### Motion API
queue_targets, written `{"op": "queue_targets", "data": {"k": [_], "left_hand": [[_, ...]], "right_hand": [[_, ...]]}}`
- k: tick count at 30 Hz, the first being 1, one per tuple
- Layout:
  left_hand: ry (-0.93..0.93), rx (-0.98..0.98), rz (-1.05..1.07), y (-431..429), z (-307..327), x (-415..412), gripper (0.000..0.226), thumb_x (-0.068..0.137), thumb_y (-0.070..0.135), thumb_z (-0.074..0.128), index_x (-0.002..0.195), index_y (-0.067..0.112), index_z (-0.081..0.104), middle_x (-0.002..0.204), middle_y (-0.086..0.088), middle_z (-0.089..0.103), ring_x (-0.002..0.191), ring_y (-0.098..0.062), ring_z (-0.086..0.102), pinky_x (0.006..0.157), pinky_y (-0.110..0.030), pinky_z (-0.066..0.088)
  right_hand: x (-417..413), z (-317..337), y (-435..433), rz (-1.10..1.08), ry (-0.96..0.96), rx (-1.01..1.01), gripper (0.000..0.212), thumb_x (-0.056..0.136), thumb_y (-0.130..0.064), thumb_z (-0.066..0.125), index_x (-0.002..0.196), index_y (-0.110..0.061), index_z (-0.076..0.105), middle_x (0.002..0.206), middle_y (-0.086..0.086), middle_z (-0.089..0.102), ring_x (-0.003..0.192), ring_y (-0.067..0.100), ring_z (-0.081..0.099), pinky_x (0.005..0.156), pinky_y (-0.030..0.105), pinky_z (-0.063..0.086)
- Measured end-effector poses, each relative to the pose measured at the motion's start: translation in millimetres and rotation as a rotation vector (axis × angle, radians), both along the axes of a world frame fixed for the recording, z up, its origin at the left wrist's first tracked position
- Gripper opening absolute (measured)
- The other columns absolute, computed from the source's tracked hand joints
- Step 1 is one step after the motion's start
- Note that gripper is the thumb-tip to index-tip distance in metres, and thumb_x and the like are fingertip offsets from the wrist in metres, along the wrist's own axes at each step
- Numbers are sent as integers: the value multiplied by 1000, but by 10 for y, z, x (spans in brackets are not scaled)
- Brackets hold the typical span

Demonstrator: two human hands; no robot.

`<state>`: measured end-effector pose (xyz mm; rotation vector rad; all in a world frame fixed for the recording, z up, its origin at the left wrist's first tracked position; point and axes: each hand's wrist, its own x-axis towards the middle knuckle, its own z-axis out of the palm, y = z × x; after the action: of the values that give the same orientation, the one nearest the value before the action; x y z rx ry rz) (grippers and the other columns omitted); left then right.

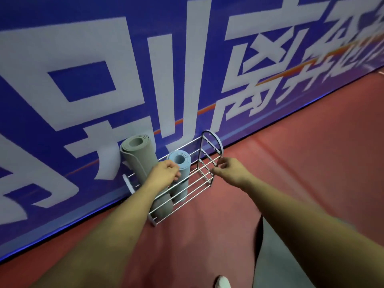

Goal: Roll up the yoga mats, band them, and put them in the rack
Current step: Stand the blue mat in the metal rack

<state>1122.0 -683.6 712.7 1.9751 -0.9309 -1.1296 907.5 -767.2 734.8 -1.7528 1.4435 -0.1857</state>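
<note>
A metal wire rack (204, 161) stands on the red floor against the blue wall. Two rolled mats stand upright in it: a taller grey mat (138, 156) on the left and a shorter light blue mat (180, 163) beside it. My left hand (166, 172) reaches between the two rolls, its fingers curled against the side of the blue mat. My right hand (230, 169) hovers by the rack's right end with loosely curled fingers, close to the upper bars, holding nothing I can see.
A blue wall banner (145, 69) with large white characters runs behind the rack. Red floor matting (301, 163) spreads to the right, with a grey strip (276, 246) below my right arm. A white shoe tip (223, 282) shows at the bottom edge.
</note>
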Motion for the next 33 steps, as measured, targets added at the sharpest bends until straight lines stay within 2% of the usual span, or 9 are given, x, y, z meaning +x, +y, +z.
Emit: {"op": "queue_targets", "data": {"k": [2, 6, 14, 17, 20, 23, 27, 30, 33], "left_hand": [[1, 3, -39, 191, -2, -148, 17, 92, 16, 52, 82, 18, 66, 82, 0, 75, 71, -14, 67, 76, -31, 53], [34, -29, -73, 483, 28, -517, 17, 92, 13, 52, 81, 17, 65, 80, 0, 73, 68, -12, 65, 72, -26, 50], [17, -47, -84, 1253, -41, -1629, 19, 92, 11, 51, 81, 17, 64, 76, 4, 71, 67, -11, 63, 69, -26, 49], [19, -55, -58, 1608, -128, -2160, 20, 91, 10, 51, 78, 19, 64, 75, 2, 71, 64, -9, 64, 65, -22, 47], [23, -40, -19, 1970, -239, -2675, 21, 92, 9, 51, 78, 21, 62, 78, 2, 71, 65, -9, 65, 58, -17, 45], [38, -31, 5, 2297, -321, -3086, 20, 92, 9, 52, 79, 19, 62, 79, 0, 72, 63, -8, 65, 58, -17, 46], [56, -48, 10, 2777, -349, -3428, 22, 91, 4, 51, 77, 17, 62, 76, -2, 71, 60, -8, 63, 55, -14, 47], [33, -44, -12, 3165, -362, -3570, 21, 90, 5, 51, 77, 17, 62, 75, -2, 71, 61, -10, 64, 59, -20, 47], [6, -46, -20, 3570, -378, -3667, 20, 90, 6, 51, 79, 17, 63, 77, -3, 72, 55, -3, 62, 54, -14, 46]], "right_hand": [[-144, 21, 270, 3, 16, 14, 39, 89, -33, 70, 118, -8, 60, 105, 9, 67, 84, 22, 63, 67, 27, 49], [-495, -60, 634, -16, 44, 17, 44, 90, -34, 70, 123, -7, 59, 114, 12, 65, 97, 27, 64, 82, 32, 51], [-1526, -339, 1355, 6, 67, 27, 50, 91, -37, 68, 128, -6, 59, 122, 13, 64, 105, 28, 64, 90, 35, 51], [-2000, -451, 1669, 19, 64, 29, 50, 91, -37, 68, 128, -5, 59, 122, 14, 64, 106, 27, 63, 88, 32, 49], [-2451, -568, 2032, 34, 65, 54, 50, 91, -39, 68, 128, -6, 59, 121, 12, 64, 105, 25, 63, 90, 34, 51], [-2831, -673, 2402, 52, 83, 79, 48, 91, -38, 68, 126, -7, 59, 119, 11, 65, 103, 25, 64, 89, 35, 52], [-3187, -777, 2861, 53, 106, 101, 46, 90, -36, 68, 124, -6, 60, 120, 13, 66, 106, 27, 63, 93, 38, 52], [-3356, -775, 3226, 49, 118, 105, 45, 91, -35, 67, 124, -5, 60, 120, 13, 65, 107, 27, 63, 94, 38, 52], [-3485, -744, 3644, 44, 112, 103, 45, 92, -35, 66, 125, -5, 59, 118, 12, 65, 104, 26, 63, 91, 36, 52]]}}
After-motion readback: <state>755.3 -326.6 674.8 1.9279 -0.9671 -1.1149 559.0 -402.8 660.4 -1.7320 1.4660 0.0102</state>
